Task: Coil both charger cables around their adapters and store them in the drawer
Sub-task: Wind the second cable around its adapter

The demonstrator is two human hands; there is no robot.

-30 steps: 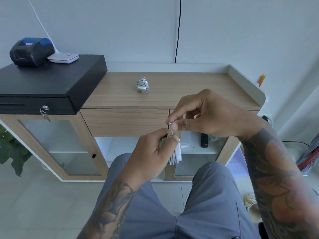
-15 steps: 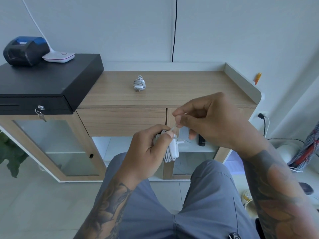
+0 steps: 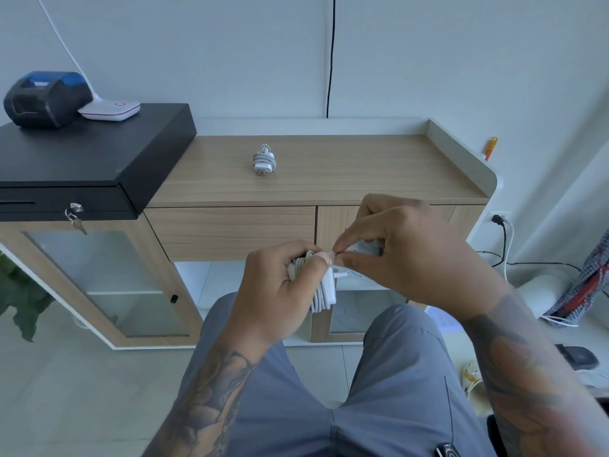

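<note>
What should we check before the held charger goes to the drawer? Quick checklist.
1. Adapter secured: ok, left hand grips the coiled charger.
2. Cable end tucked: not ok, right hand pinches the cable end at the coil.
3. Coil tight: cannot tell, the hand covers much of it.
4. Other charger coiled: ok, it lies wrapped on the cabinet top.
5. Drawer open: not ok, its front is closed.
6. Free hand for the drawer: not ok, both busy.

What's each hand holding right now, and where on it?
Left hand grips the white adapter around its coiled cable body. Right hand pinches the free cable end at the top of the coil.
</note>
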